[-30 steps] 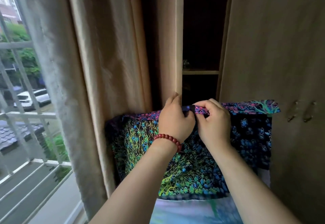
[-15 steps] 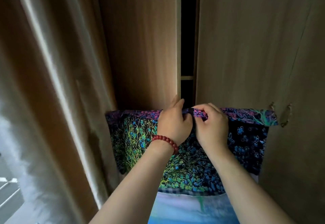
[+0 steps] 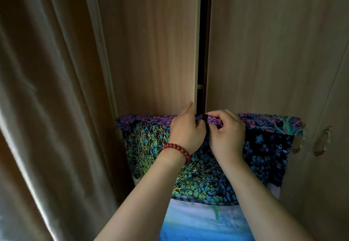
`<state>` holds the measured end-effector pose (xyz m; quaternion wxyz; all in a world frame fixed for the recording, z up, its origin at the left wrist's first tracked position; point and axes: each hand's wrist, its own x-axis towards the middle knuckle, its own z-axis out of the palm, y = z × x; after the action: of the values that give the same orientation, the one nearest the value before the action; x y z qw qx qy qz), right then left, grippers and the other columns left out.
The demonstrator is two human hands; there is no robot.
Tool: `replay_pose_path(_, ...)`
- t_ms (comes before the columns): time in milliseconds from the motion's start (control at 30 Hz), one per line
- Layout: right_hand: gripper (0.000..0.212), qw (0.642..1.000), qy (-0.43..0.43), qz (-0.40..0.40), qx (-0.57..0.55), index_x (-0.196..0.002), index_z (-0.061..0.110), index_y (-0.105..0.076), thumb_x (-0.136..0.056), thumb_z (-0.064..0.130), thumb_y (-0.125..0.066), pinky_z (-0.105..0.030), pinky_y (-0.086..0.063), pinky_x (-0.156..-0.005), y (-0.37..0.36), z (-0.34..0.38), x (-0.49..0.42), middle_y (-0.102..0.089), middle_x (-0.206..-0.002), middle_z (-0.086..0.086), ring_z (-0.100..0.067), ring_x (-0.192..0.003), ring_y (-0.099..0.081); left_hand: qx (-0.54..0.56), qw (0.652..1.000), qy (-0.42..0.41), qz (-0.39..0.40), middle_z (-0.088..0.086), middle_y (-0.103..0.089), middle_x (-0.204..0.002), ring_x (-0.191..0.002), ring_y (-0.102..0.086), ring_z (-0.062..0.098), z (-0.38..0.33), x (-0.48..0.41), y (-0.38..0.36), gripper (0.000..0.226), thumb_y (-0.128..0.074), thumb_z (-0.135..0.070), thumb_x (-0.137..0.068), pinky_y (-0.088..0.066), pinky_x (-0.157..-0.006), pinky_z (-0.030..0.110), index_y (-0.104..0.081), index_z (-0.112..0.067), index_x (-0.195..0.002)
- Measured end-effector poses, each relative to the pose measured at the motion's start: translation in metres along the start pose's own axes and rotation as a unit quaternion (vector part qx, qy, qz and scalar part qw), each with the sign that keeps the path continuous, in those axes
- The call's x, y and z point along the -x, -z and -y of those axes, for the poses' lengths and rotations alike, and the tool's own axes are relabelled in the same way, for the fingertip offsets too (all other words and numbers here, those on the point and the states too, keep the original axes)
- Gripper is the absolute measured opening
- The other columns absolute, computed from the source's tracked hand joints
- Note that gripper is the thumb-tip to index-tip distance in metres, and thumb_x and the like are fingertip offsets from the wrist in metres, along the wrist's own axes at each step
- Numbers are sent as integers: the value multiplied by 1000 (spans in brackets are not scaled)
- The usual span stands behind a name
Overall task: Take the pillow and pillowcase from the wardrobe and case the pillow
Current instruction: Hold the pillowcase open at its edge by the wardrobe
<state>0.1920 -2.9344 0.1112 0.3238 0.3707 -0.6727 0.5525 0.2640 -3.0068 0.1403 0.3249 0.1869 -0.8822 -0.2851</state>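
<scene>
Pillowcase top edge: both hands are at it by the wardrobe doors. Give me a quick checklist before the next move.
1. Left hand gripping the pillowcase top edge: ok.
2. Right hand gripping the same edge beside it: ok.
3. Small dark piece pinched between the fingers, zipper or fastener: cannot tell.
4. Opening fully closed along the edge: cannot tell.
5. Pillow inside: cannot tell, though the case looks filled.
6. Wardrobe doors shut: not ok, a dark gap remains.

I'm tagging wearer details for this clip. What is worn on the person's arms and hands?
Both forearms are bare, no sleeves in view. The left hand has a bracelet of round dark-red beads at its wrist. The right hand wears nothing visible: no ring, watch or glove.
</scene>
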Motion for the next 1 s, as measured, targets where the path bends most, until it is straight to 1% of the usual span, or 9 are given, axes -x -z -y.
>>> replay_pose_path(67,19,1000,0,6,-5,-85,10,-69,-72,-3,-65,-54,-49,-71,-2,-9,-4,-66,-79,-5,-29,-74,-60,-4,1000,8,3,11,-36,-148,-132,-39,28,-3,-4,-6,53,-42,-14,-89,-30,-111,44,-32,-11,-141)
replay_pose_path(133,19,1000,-1,11,-13,-85,10,-69,-72,-3,-65,-54,-49,-72,-4,-17,-6,-67,-79,-5,-28,-75,-61,-2,1000,15,-1,14,-56,-125,-110,-55,33,-6,-6,-10,46,-41,-12,-88,-41,-100,48,-38,-11,-134)
replay_pose_path(200,19,1000,-4,18,-23,-85,11,-69,-72,-2,-65,-54,-50,-72,-8,-23,-9,-67,-80,-4,-28,-76,-61,2,1000,22,-3,11,-61,-107,-90,-59,31,-5,-10,-13,43,-41,-12,-88,-46,-91,49,-40,-10,-131)
replay_pose_path(367,17,999,-6,18,-27,-85,10,-69,-73,-1,-65,-51,-50,-69,-24,-38,-21,-67,-81,-2,-24,-77,-61,-17,1000,23,-10,14,-60,-116,-98,-57,30,2,-30,-18,38,-41,-12,-88,-40,-96,39,-44,-7,-126)
replay_pose_path(500,17,1000,-7,8,-28,-85,11,-69,-73,0,-64,-50,-50,-67,-44,-47,-32,-67,-80,-1,-22,-74,-61,-21,1000,4,-17,5,-61,-88,-82,-56,29,18,-55,-20,19,-42,-13,-84,-44,-88,44,-50,-14,-102)
replay_pose_path(600,15,1000,-11,3,-29,-84,12,-69,-75,2,-64,-50,-50,-67,-59,-53,-42,-67,-80,0,-21,-72,-60,-13,1000,8,-6,4,-65,-95,-89,-60,32,28,-76,-19,31,-43,-18,-84,-47,-87,44,-47,-23,-114)
replay_pose_path(733,17,1000,-21,-10,-12,-84,14,-69,-74,2,-64,-52,-50,-69,-80,-63,-59,-67,-80,1,-23,-69,-60,-9,1000,-10,-8,8,-66,-105,-96,-60,33,39,-104,-20,36,-41,-19,-85,-45,-92,44,-47,-20,-121)
replay_pose_path(867,19,1000,-25,-14,1,-85,15,-69,-73,1,-66,-51,-50,-69,-100,-70,-75,-68,-80,1,-22,-69,-60,-3,999,-30,-11,2,-64,-95,-90,-59,28,50,-130,-22,31,-41,-17,-85,-44,-90,41,-50,-19,-114)
replay_pose_path(1000,21,999,-29,-27,17,-86,15,-70,-73,-1,-66,-52,-50,-71,-115,-78,-83,-67,-78,0,-22,-73,-61,6,999,-48,-4,4,-65,-99,-93,-58,26,60,-148,-25,31,-40,-15,-85,-43,-93,42,-51,-17,-114)
